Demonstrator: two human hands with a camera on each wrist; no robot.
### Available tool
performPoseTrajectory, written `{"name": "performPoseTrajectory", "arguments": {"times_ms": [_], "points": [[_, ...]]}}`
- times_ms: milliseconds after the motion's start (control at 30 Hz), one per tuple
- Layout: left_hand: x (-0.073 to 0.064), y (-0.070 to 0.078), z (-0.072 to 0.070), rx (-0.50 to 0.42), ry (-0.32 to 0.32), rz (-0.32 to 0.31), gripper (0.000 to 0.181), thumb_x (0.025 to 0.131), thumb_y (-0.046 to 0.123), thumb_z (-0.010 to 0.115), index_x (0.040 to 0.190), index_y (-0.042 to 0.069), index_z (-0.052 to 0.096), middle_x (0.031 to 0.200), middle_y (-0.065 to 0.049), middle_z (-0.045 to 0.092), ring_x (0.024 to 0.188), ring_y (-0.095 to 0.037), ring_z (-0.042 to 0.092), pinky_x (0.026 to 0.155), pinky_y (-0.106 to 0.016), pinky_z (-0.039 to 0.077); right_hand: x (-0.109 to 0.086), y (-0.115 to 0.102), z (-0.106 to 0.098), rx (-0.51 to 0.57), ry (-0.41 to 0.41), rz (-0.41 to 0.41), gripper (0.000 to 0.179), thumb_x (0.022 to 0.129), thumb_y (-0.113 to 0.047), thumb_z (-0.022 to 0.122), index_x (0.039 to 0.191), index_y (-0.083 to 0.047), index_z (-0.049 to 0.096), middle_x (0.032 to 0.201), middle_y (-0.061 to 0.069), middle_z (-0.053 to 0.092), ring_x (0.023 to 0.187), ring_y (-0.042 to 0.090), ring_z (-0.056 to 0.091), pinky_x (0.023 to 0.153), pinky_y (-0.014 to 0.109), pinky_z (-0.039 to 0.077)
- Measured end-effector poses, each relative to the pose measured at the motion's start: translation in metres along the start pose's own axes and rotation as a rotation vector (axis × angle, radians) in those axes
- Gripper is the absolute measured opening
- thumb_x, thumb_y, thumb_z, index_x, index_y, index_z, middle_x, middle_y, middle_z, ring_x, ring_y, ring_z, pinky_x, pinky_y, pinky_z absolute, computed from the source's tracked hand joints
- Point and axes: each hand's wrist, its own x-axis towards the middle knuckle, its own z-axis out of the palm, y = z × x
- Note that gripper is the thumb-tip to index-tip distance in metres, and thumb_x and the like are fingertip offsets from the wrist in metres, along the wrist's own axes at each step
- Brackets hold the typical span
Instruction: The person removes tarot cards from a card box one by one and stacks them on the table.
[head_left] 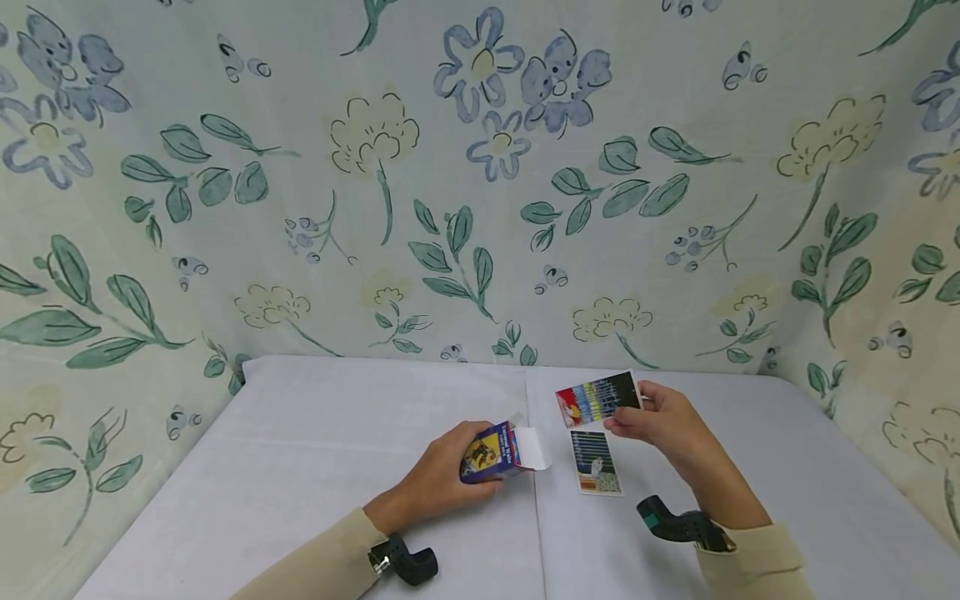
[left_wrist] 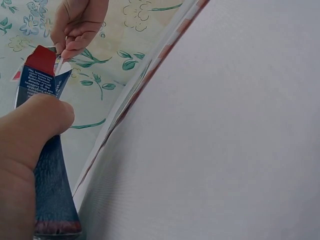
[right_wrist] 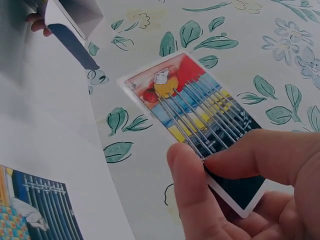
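My left hand (head_left: 442, 475) grips a small blue card box (head_left: 483, 454) with a yellow picture on its front, fingers and thumb wrapped round its sides. The box's end flap (head_left: 531, 448) hangs open toward the right. In the left wrist view the thumb lies across the box's printed side (left_wrist: 37, 80), and its red inner flap (left_wrist: 42, 59) stands up. Between thumb and fingers, my right hand (head_left: 663, 421) pinches a tarot card (right_wrist: 200, 110) showing a row of swords over yellow, blue and red. Another tarot card (head_left: 596, 467), with dark stripes and a white figure, lies face up just below.
A white cloth (head_left: 337, 417) covers the table, with a crease running toward the front between the hands. Behind the far edge hangs a flower-patterned curtain (head_left: 465, 333). Black camera mounts (head_left: 408, 562) sit on both wrists.
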Motion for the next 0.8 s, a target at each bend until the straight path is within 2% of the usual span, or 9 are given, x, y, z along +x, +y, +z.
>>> {"name": "performPoseTrajectory", "arguments": {"times_ms": [100,200,400,633,800], "points": [[0.0003,-0.0003,0.0001,0.003,-0.001,-0.006,0.072,0.080,0.048,0.074,0.139,0.019,0.042,0.123,0.006,0.054,0.101,-0.006,0.053,0.085,-0.027,0.048,-0.0006,0.0008,-0.0010,0.005,-0.022,-0.040,0.052,0.093,-0.007,0.061,0.137,0.010,0.039,0.115,0.026,0.060,0.090,0.023,0.068,0.081,0.030,0.053],[0.0006,0.0001,0.0000,0.002,-0.003,-0.010,0.072,0.080,0.048,0.074,0.139,0.019,0.042,0.122,0.006,0.054,0.101,-0.006,0.052,0.085,-0.027,0.047,-0.0009,0.0014,-0.0010,-0.025,-0.004,-0.052,0.048,0.093,-0.008,0.062,0.132,0.012,0.044,0.112,0.024,0.063,0.087,0.021,0.068,0.081,0.029,0.053],[0.0005,0.0007,-0.0004,0.004,-0.003,-0.010,0.073,0.080,0.048,0.074,0.138,0.019,0.042,0.122,0.006,0.054,0.101,-0.006,0.052,0.085,-0.027,0.047,-0.0006,0.0020,0.0014,-0.123,0.060,-0.036,0.044,0.092,-0.017,0.064,0.125,0.009,0.053,0.109,0.020,0.065,0.087,0.023,0.064,0.082,0.035,0.054],[0.0004,0.0006,-0.0009,0.004,-0.003,-0.008,0.073,0.080,0.049,0.074,0.139,0.018,0.042,0.123,0.005,0.054,0.101,-0.006,0.052,0.085,-0.027,0.047,0.0000,0.0019,0.0015,-0.133,0.065,-0.037,0.037,0.092,-0.019,0.063,0.117,0.008,0.059,0.110,0.019,0.065,0.091,0.026,0.061,0.078,0.032,0.053],[0.0002,0.0009,-0.0014,0.002,-0.007,-0.004,0.074,0.080,0.049,0.073,0.139,0.017,0.042,0.123,0.005,0.054,0.101,-0.006,0.052,0.085,-0.027,0.047,0.0003,0.0024,0.0009,-0.135,0.063,-0.027,0.032,0.093,-0.021,0.063,0.109,0.006,0.061,0.105,0.015,0.066,0.089,0.024,0.061,0.077,0.030,0.053]]}}
